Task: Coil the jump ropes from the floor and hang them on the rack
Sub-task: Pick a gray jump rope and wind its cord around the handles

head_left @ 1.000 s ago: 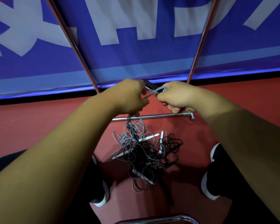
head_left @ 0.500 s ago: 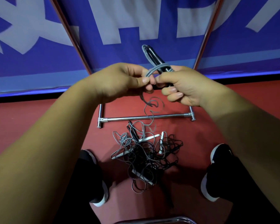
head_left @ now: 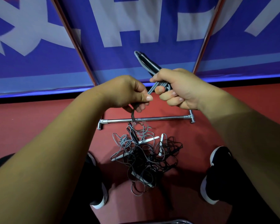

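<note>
A blue banner [head_left: 39,67] with white letters stands along the far edge of the red floor [head_left: 31,123]. Nearer are a black left shoe [head_left: 100,196] and right shoe [head_left: 217,175], then a shiny bar [head_left: 176,221], perhaps a chair's.

blue banner [head_left: 44,67], cropped white letters, unreadable

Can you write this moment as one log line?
step: coiling | right hand: grips grey rope loops | left hand: pinches its trailing strand | pile: tangled on floor
</note>
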A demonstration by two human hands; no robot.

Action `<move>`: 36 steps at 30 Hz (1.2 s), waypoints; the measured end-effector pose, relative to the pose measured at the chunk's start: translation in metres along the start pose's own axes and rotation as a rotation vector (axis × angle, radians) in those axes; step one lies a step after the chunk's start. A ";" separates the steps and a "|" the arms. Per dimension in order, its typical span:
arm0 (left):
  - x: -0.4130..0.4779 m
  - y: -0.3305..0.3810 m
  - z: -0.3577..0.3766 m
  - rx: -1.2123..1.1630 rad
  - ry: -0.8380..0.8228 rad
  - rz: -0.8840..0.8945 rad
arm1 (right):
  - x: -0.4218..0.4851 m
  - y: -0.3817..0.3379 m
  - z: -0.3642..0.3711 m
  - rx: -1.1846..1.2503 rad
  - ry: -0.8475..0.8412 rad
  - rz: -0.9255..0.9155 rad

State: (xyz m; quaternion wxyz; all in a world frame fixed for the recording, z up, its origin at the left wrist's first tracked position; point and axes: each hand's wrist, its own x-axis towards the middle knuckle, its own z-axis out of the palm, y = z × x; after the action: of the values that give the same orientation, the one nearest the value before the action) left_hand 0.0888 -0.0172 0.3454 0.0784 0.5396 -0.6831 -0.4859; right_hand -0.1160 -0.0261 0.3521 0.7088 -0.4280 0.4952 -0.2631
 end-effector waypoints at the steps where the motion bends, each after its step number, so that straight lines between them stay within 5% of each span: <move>1: 0.001 -0.001 0.001 -0.009 0.002 -0.015 | -0.001 0.000 0.000 -0.012 -0.008 0.007; 16: 0.009 -0.017 0.003 -0.039 0.127 -0.074 | -0.021 -0.001 0.007 -0.177 -0.261 0.066; 20: 0.008 -0.018 -0.002 -0.077 0.212 0.028 | -0.037 -0.008 0.009 -0.259 -0.436 0.183; 23: 0.002 -0.015 -0.010 -0.087 0.162 0.243 | -0.037 -0.007 0.001 -0.313 -0.600 0.278; 26: -0.002 -0.004 -0.010 -0.177 0.128 0.264 | -0.029 0.002 0.000 -0.339 -0.710 0.373; 36: -0.007 0.015 -0.001 0.058 0.084 0.324 | -0.009 0.022 -0.012 -0.614 -0.466 0.392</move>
State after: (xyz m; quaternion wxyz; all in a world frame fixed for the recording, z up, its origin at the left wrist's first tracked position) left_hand 0.0825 -0.0122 0.3598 0.1686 0.4440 -0.7712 -0.4240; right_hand -0.1312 -0.0124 0.3356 0.6781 -0.5647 0.4493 0.1397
